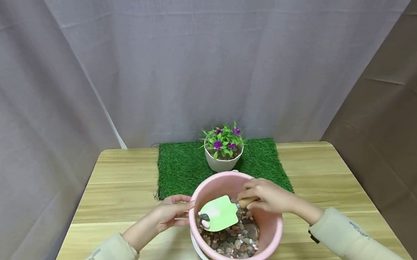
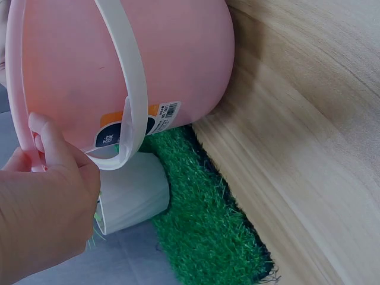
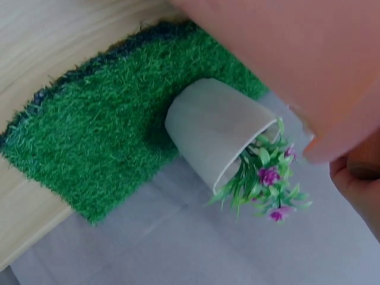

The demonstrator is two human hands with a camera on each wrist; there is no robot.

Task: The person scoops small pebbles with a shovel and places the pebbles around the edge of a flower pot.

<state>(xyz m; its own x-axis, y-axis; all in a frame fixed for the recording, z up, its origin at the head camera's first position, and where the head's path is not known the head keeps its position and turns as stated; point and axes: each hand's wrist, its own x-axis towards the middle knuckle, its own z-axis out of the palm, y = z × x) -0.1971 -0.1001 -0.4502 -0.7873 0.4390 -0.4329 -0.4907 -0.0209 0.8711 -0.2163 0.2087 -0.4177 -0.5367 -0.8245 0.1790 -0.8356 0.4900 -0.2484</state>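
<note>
A pink bucket point(image 1: 273, 238) with pebbles point(image 1: 242, 244) in its bottom stands at the table's front. My left hand point(image 1: 173, 214) grips its left rim; in the left wrist view the fingers curl over the rim point(image 2: 16, 101) near the white handle point(image 2: 132, 65). My right hand point(image 1: 265, 196) holds a trowel by its wooden grip point(image 1: 247, 202), inside the bucket's mouth. The trowel's light green blade point(image 1: 219, 215) points left above the pebbles, with a dark stone point(image 1: 205, 217) and a white stone point(image 1: 205, 224) at its tip. The right wrist view shows only part of the right hand point(image 3: 359, 187).
Behind the bucket, a white pot point(image 1: 223, 164) with purple flowers point(image 1: 223, 139) stands on a green artificial grass mat point(image 1: 182, 168). The wooden table point(image 1: 128, 179) has grey cloth point(image 1: 200, 61) hanging behind it and brown cloth point(image 1: 399, 124) at the right.
</note>
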